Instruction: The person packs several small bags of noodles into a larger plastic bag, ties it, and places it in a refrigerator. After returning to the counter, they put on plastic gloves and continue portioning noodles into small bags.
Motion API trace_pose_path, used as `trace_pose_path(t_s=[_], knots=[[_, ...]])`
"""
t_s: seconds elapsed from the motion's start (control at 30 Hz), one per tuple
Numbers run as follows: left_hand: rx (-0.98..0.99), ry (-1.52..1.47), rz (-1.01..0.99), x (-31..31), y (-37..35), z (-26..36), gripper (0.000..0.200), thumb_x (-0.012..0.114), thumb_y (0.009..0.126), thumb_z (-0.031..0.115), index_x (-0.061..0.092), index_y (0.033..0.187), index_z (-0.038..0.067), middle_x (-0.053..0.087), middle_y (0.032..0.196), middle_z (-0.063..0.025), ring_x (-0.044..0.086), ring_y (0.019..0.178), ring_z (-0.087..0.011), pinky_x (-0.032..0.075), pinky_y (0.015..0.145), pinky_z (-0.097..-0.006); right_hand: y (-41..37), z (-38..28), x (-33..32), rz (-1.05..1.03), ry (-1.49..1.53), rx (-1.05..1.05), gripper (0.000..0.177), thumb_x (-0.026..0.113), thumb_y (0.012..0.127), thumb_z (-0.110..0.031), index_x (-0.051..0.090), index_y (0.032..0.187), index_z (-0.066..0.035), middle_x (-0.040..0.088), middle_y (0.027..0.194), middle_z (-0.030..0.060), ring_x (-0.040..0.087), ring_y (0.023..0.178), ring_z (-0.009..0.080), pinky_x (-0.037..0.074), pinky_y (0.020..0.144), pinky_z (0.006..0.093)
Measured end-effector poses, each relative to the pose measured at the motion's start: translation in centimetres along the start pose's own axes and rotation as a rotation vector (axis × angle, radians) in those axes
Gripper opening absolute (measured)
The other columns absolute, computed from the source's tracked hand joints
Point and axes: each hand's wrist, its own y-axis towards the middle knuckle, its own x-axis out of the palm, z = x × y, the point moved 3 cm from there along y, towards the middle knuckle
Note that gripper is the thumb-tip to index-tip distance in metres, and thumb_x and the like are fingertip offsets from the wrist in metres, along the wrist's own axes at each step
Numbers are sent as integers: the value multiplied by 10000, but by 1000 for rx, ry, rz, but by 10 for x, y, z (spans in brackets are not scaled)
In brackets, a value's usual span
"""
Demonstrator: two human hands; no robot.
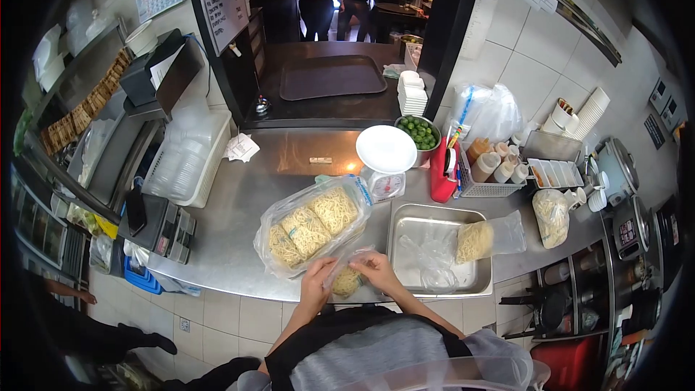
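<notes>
My left hand (316,284) and my right hand (375,269) pinch the upper part of a small clear plastic bag at the counter's front edge. Noodles (347,282) lie in the bottom of that bag, between my hands. Just beyond them is a large open plastic bag with several blocks of pale noodles (311,228). To the right, a metal tray (400,246) holds crumpled clear bags (434,257) and a bag of noodles (474,241) that lies across its right rim.
A scale with a white plate (386,149) stands behind the noodles, beside a bowl of green limes (418,132). Sauce bottles stand in a basket (492,189) at the right. A white crate (205,183) of plastic containers is at the left. Another person's arm (69,290) shows far left.
</notes>
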Motion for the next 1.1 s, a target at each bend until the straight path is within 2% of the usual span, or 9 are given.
trace_pose_path(t_s=[0.1, 0.23, 0.33, 0.53, 0.63, 0.73, 0.77, 0.9, 1.1], knots=[[-65, -195, 75, 7, -3, -8, 221, 606, 785, 39, 647, 1002, 49, 599, 1005, -129, 571, 949, -282, 455, 802, -339, -6, -42, 2, 38, -105, -154, 173, 642, 810, -57, 641, 972, 5, 617, 1018, 102, 581, 946, 158, 452, 822, 286], [166, 36, -103, 3, -8, 14, 278, 586, 751, 59, 636, 1023, 86, 627, 965, -107, 595, 888, -277, 476, 761, -350, -31, -12, -14, -102, -227, -134, 214, 632, 817, -75, 610, 1015, 2, 636, 981, 98, 600, 915, 169, 457, 815, 291], [142, 53, -177, 12, -22, 9, 249, 569, 770, 79, 630, 1012, 91, 644, 947, -109, 617, 876, -277, 493, 729, -352, -43, 3, -15, -45, -243, 108, 177, 606, 832, -73, 599, 989, 11, 633, 990, 115, 607, 917, 158, 458, 778, 283], [-347, -56, -398, 30, -16, -38, 212, 500, 878, 197, 624, 923, 31, 645, 780, -173, 636, 735, -327, 485, 671, -374, -27, 9, -3, 6, -712, 308, 257, 589, 845, -170, 565, 1070, -48, 596, 995, 164, 623, 909, 252, 480, 722, 314], [-404, -96, -422, 34, -7, -56, 291, 490, 895, 266, 622, 868, 9, 640, 751, -190, 631, 695, -333, 464, 640, -396, -23, -30, 12, 142, -768, 8, 284, 574, 816, -141, 565, 1095, -93, 576, 1071, 111, 590, 979, 257, 460, 815, 377], [-383, -180, -407, 37, 1, -70, 343, 487, 905, 297, 618, 855, -16, 612, 665, -173, 600, 614, -250, 442, 592, -379, -35, -70, 35, -113, -1192, -638, 325, 547, 786, -125, 574, 1109, -145, 546, 1123, 70, 536, 1067, 224, 377, 947, 450], [-441, -170, -461, 38, 2, -76, 348, 492, 902, 296, 616, 855, -25, 601, 650, -171, 588, 609, -223, 440, 587, -367, -38, -50, 37, -197, -1125, -644, 359, 513, 778, -104, 559, 1134, -125, 541, 1133, 66, 491, 1116, 201, 289, 1017, 497], [-585, -160, -475, 39, 4, -89, 397, 532, 896, 306, 615, 792, -68, 592, 662, -63, 519, 608, -129, 418, 528, -308, -32, -20, 33, -368, -1494, -616, 383, 485, 794, -141, 509, 1157, -20, 502, 1175, 116, 458, 1141, 258, 311, 1007, 462], [-919, -831, -319, 30, -24, -76, 312, 510, 920, 273, 599, 1006, -13, 617, 874, -44, 556, 753, -96, 460, 642, -248, -15, -15, 43, -373, -1490, -683, 376, 484, 771, -158, 504, 1109, 8, 505, 1109, 141, 468, 1082, 273, 388, 905, 375]])
